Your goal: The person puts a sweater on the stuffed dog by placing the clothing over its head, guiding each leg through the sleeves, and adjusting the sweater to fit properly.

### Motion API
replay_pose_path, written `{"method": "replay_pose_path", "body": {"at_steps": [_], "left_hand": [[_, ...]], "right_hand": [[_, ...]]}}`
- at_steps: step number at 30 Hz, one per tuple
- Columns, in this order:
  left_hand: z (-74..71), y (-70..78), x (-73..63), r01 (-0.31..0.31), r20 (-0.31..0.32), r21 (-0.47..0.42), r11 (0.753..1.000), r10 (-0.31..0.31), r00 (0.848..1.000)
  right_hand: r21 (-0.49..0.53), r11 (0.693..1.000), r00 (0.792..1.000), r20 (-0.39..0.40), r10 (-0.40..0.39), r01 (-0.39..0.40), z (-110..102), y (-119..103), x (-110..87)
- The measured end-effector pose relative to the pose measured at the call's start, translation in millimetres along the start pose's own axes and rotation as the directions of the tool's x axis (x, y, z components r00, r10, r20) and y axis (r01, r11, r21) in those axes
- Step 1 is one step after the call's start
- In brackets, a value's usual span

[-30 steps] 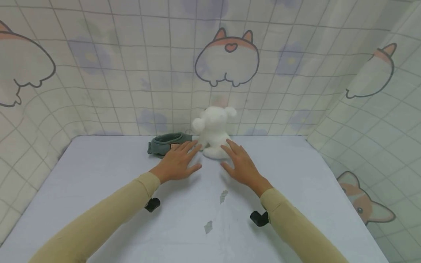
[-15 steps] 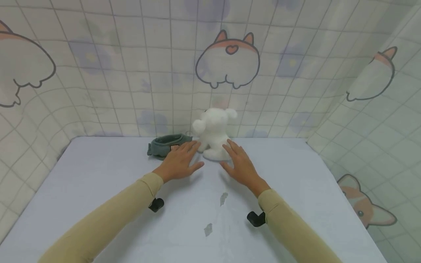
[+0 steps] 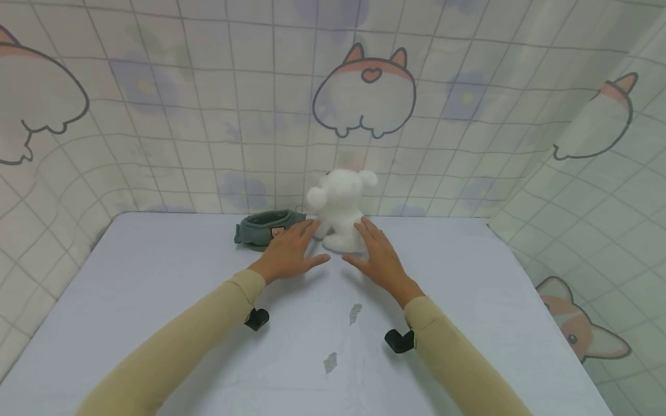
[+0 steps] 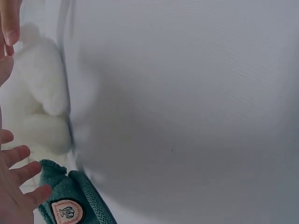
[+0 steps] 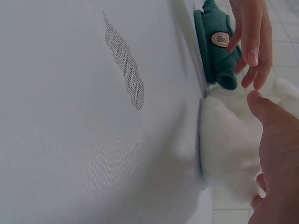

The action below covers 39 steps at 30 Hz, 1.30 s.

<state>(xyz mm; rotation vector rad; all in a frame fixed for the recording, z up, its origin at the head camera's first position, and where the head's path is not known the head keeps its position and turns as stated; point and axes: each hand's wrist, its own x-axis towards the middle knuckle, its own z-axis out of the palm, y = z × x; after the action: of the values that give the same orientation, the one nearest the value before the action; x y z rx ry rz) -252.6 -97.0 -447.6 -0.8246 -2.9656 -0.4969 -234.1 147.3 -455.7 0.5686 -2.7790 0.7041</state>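
Note:
At the far edge of the white table sits a white fluffy plush toy [image 3: 340, 193], its head and two puffy ears upright. A small green knitted garment [image 3: 252, 234] with a round-cornered patch lies just left of it. My left hand [image 3: 288, 251] hovers with spread fingers in front of the garment and the toy's left side. On the other side, my right hand [image 3: 384, 260] has straight fingers close to the toy's lower right. Both thumbs point inward toward each other. The right wrist view shows the plush toy [image 5: 226, 140] between the hands, with nothing gripped.
The white table [image 3: 156, 277] reaches to a gridded fabric backdrop [image 3: 208, 115] printed with corgi drawings. Two grey worn patches [image 3: 330, 362] mark the tabletop's middle. A small black device [image 3: 399, 341] projects from each sleeve near the wrist.
Both hands have moved slightly closer together, the left shifting right and the right shifting a little left. The plush toy and garment stay in place.

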Motion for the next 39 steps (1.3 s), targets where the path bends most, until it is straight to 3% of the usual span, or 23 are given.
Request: {"method": "replay_pose_path", "body": {"at_steps": [10,17,26,31,39], "left_hand": [[4.6,-10.0,8.0,0.024,-0.014,-0.041,0.999,-0.024,1.000],[9.8,-14.4,14.2,0.049,-0.019,-0.114,0.992,-0.052,0.998],[8.3,-8.8,19.7,0.110,-0.006,-0.298,0.948,-0.117,0.993],[12.5,-7.3,22.5,0.127,0.026,-0.330,0.935,-0.125,0.992],[18.0,-5.0,26.1,0.129,0.031,-0.359,0.925,-0.126,0.992]], "right_hand": [[0.090,0.993,0.997,0.002,0.081,-0.081,17.0,8.0,13.6],[0.181,0.978,0.992,-0.054,0.118,-0.106,25.0,11.8,20.6],[0.267,0.941,0.973,-0.036,0.227,-0.210,32.2,11.3,30.8],[0.298,0.918,0.957,-0.045,0.286,-0.261,37.2,11.7,34.4],[0.292,0.921,0.948,-0.108,0.299,-0.257,44.7,11.2,39.8]]}}
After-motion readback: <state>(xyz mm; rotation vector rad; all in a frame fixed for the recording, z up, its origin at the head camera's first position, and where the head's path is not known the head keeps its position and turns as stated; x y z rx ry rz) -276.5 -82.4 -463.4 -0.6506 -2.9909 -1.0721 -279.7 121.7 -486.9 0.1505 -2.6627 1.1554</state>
